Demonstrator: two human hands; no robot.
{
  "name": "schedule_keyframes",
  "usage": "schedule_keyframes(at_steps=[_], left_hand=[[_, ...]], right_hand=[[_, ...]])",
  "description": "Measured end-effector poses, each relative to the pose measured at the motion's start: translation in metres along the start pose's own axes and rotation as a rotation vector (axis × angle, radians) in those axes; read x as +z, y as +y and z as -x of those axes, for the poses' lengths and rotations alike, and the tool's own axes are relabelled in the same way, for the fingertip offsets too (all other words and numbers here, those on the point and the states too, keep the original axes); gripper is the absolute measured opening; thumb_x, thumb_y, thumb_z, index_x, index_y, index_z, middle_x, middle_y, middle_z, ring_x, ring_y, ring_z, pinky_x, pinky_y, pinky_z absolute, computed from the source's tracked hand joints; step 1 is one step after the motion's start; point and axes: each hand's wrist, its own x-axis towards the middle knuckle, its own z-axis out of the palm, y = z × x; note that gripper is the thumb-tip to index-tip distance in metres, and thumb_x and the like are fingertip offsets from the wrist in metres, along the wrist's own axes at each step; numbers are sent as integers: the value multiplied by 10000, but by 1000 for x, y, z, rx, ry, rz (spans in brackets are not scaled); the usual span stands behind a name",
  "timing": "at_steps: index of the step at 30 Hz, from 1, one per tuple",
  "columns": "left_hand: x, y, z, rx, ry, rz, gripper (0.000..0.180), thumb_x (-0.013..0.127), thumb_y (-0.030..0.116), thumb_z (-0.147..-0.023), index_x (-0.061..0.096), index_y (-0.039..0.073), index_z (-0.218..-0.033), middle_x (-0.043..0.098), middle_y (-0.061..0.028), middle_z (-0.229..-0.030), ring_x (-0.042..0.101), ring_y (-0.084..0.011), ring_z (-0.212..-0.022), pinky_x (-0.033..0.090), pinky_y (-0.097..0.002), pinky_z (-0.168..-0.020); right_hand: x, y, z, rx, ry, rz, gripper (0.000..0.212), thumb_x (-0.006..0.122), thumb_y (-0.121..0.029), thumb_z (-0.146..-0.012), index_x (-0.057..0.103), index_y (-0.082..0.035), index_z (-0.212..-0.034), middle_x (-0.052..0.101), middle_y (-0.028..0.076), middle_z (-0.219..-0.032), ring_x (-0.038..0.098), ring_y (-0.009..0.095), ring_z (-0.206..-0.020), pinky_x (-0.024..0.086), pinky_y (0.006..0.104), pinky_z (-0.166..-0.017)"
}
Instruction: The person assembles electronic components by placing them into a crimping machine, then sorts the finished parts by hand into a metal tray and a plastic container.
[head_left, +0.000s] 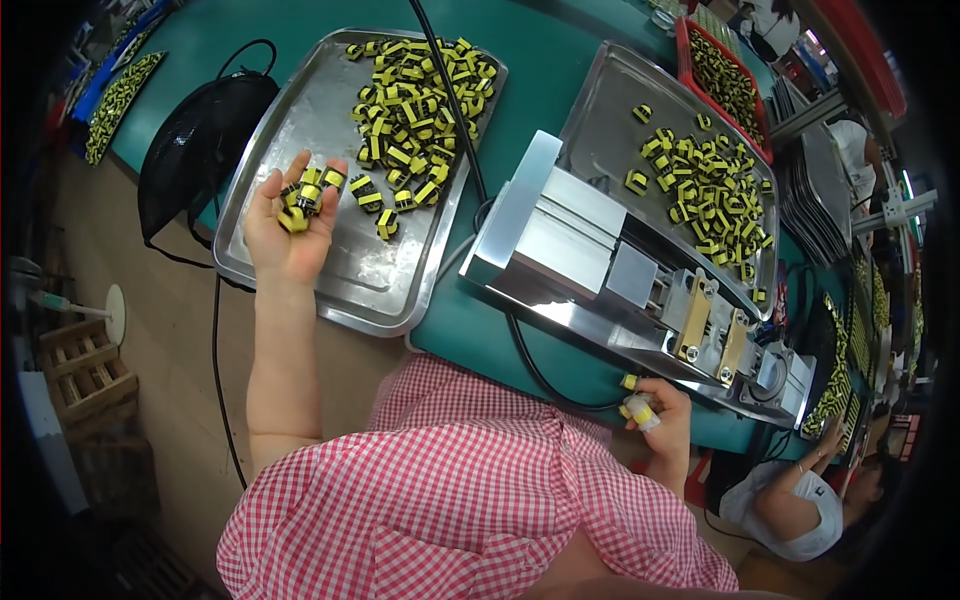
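My left hand (284,246) is palm up over the left metal tray (300,110), its fingers curled around several small yellow-and-black transformers (312,190). A heap of the same transformers (415,115) covers the far right part of that tray, and a few lie loose nearer the hand. At the near side of a silver metal machine (610,250), my right hand (668,418) pinches a single small transformer (629,382) at its fingertips. Pale coverings appear on some fingers of that hand.
Beyond the machine, a second metal tray (605,110) holds more transformers. Behind it stands a full red bin (686,52). Black cables (455,100) cross the left tray and green table (480,335). A black mesh bag (190,150) hangs at left. Another person (790,510) works at right.
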Motion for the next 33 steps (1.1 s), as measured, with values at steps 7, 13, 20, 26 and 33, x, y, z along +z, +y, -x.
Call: schedule_keyframes(at_steps=[7,13,20,26,33], left_hand=[[-12,-13,42,-30,-123,-41,383,448,61,-838,392,51,-1217,460,-221,-1168,505,-301,-1068,537,-264,-631],[16,-46,89,-358,-723,93,372,511,47,-806,428,76,-1168,446,-241,-1151,522,-319,-1046,566,-283,-550],[34,-106,120,-904,-693,152,371,464,26,-834,386,52,-1195,455,-221,-1164,490,-309,-1096,561,-354,-624],[41,-139,124,-1093,-640,61,356,467,57,-867,380,51,-1213,515,-167,-1106,600,-247,-883,545,-308,-661],[55,-149,127,-1221,-623,0,430,461,56,-860,341,13,-1271,503,-166,-1119,584,-248,-918,552,-333,-671]], right_hand=[[-1,1,0,27,-14,-15,227,644,6,-726,608,17,-950,628,70,-718,586,96,-553,449,189,-473],[-3,-8,7,-52,13,194,199,626,5,-725,587,25,-918,586,46,-690,549,84,-543,430,194,-446],[14,-75,8,-769,134,506,382,779,-190,-567,631,-46,-888,584,60,-766,538,175,-625,424,275,-543],[27,-81,0,-1042,7,703,376,750,-211,-559,647,-106,-905,516,57,-951,517,224,-785,427,330,-654],[16,-75,5,-1020,-38,759,315,740,-177,-580,607,-69,-845,489,62,-793,522,251,-752,438,347,-636]])
